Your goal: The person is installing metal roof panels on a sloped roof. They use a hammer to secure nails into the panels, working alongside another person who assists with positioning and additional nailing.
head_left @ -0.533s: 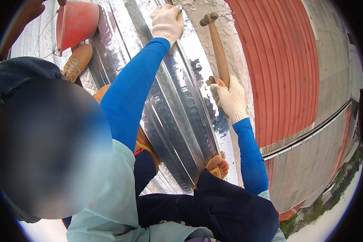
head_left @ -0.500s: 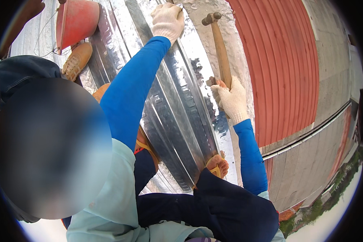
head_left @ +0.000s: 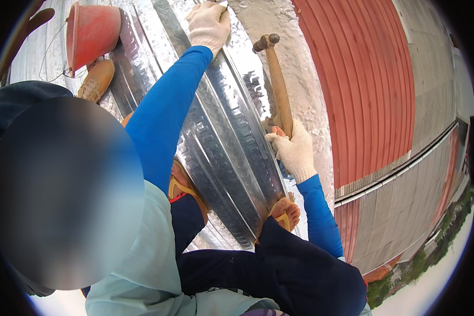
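Right hand point(head_left: 295, 150), gloved: fingers wrapped around the lower handle of the hammer point(head_left: 278, 89). Just changed: this hand and the hammer have come lower in view, back toward the wearer. Hammer head now sits farther from the left fingers, clear of them. My reading: the tool is drawn back at this instant, with no blow landing.

Left hand point(head_left: 209, 26), gloved: fingers curled in, at the metal sheet's outer edge, up and left of the right fingers. Some small dark bit point(head_left: 224, 3) shows at the fingertips; cannot tell what it is or whether it is gripped. Left hand keeps its spot on the sheet; the bracing there looks unchanged.

Ribbed metal sheet point(head_left: 216, 142): under the left fingers, running down toward the wearer, left of the right fingers. Rough pale ledge point(head_left: 300, 68) lies beyond the hammer, to its right.

Farther out: sandalled right foot point(head_left: 285, 215) below the right fingers, on the sheet. Red bucket point(head_left: 96, 34) well left of the left fingers, tan shoe point(head_left: 97, 81) just below it.

Against the earlier frame: bucket, shoe and left hand all sit slightly farther left, likely the head turning.
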`<state>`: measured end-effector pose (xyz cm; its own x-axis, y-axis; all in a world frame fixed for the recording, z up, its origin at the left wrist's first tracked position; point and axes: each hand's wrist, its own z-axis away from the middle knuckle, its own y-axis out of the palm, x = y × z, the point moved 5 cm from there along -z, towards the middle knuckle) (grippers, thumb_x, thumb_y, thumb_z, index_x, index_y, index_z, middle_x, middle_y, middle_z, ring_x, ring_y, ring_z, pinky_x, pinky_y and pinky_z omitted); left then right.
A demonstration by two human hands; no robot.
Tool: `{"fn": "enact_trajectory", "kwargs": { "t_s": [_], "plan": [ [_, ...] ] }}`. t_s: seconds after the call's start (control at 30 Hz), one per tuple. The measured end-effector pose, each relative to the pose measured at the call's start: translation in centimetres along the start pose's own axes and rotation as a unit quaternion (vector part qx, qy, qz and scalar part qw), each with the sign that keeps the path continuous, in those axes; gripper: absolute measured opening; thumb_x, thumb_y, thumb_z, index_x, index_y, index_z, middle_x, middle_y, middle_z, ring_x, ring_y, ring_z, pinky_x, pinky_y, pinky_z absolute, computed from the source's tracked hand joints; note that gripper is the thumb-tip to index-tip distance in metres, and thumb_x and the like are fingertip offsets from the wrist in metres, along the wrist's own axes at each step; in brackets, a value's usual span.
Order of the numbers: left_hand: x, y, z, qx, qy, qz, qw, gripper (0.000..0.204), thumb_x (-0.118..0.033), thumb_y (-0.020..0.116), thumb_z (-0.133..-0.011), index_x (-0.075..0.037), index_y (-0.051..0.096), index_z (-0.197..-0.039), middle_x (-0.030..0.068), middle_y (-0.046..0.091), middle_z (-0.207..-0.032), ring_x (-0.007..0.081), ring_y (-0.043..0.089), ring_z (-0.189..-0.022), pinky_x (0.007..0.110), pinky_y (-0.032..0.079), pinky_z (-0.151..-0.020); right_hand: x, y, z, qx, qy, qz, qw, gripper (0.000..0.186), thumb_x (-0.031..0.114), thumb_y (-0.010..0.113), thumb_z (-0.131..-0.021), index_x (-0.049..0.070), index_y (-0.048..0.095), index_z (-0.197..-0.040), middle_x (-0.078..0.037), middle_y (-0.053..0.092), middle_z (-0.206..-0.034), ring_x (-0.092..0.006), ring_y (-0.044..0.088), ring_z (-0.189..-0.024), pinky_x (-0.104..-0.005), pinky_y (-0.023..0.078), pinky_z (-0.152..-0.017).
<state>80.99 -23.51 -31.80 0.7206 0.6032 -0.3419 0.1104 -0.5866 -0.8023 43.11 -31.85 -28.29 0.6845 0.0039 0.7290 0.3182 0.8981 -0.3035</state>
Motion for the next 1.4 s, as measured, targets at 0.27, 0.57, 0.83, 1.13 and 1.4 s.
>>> {"fn": "enact_trajectory", "kwargs": {
  "t_s": [0.27, 0.57, 0.83, 1.13, 1.4],
  "plan": [
    [0.5, -0.1, 0.1, -0.038, 0.003, 0.061, 0.997, 0.021, -0.03, 0.081, -0.1, -0.01, 0.089, -0.106, 0.0086, 0.083, -0.113, 0.0344, 0.072, -0.116, 0.047, 0.055, -0.107, -0.5, 0.7, -0.6, -0.021, -0.073, 0.054, 0.996, 0.049, 0.033, 0.089, -0.099, -0.005, 0.07, -0.124, -0.023, 0.083, -0.099, -0.0329, 0.084, -0.093, -0.0413, 0.062, -0.078],
    [-0.3, -0.5, -0.1, -0.015, 0.006, 0.032, 0.999, 0.023, -0.035, 0.082, -0.1, -0.014, 0.091, -0.105, 0.0067, 0.082, -0.111, 0.0328, 0.071, -0.114, 0.048, 0.054, -0.105, -0.6, 0.7, -0.7, -0.021, -0.06, 0.035, 0.997, 0.047, 0.031, 0.089, -0.099, -0.003, 0.071, -0.126, -0.024, 0.082, -0.097, -0.0381, 0.083, -0.09, -0.044, 0.062, -0.078],
    [-0.2, -0.3, -0.5, 0.022, 0.001, -0.031, 0.999, 0.023, -0.036, 0.082, -0.1, -0.016, 0.09, -0.107, 0.0066, 0.082, -0.116, 0.0347, 0.071, -0.117, 0.05, 0.052, -0.107, -1.8, 0.8, -1.2, 0.009, -0.006, -0.042, 0.999, 0.039, 0.022, 0.088, -0.1, -0.003, 0.071, -0.125, -0.015, 0.082, -0.098, -0.0225, 0.078, -0.081, -0.0379, 0.061, -0.071],
    [-2.2, -0.8, -0.4, -0.018, -0.004, -0.001, 1.0, 0.012, -0.017, 0.078, -0.096, -0.009, 0.082, -0.103, 0.0159, 0.075, -0.099, 0.0411, 0.072, -0.1, 0.054, 0.056, -0.093, 0.8, -2.3, -2.4, 0.038, 0.099, -0.208, 0.972, 0.033, -0.003, 0.08, -0.092, 0.001, 0.064, -0.12, -0.004, 0.075, -0.098, -0.0034, 0.063, -0.065, -0.0216, 0.048, -0.05],
    [-2.0, -0.7, -0.5, -0.023, -0.009, -0.005, 1.0, 0.013, -0.018, 0.08, -0.095, -0.011, 0.082, -0.106, 0.0158, 0.074, -0.103, 0.0421, 0.071, -0.102, 0.055, 0.055, -0.093, -1.3, -3.9, -2.9, 0.071, 0.104, -0.169, 0.977, 0.027, 0.002, 0.08, -0.092, 0.001, 0.067, -0.116, -0.008, 0.076, -0.096, -0.0112, 0.069, -0.067, -0.0265, 0.054, -0.053]
  ]
}}
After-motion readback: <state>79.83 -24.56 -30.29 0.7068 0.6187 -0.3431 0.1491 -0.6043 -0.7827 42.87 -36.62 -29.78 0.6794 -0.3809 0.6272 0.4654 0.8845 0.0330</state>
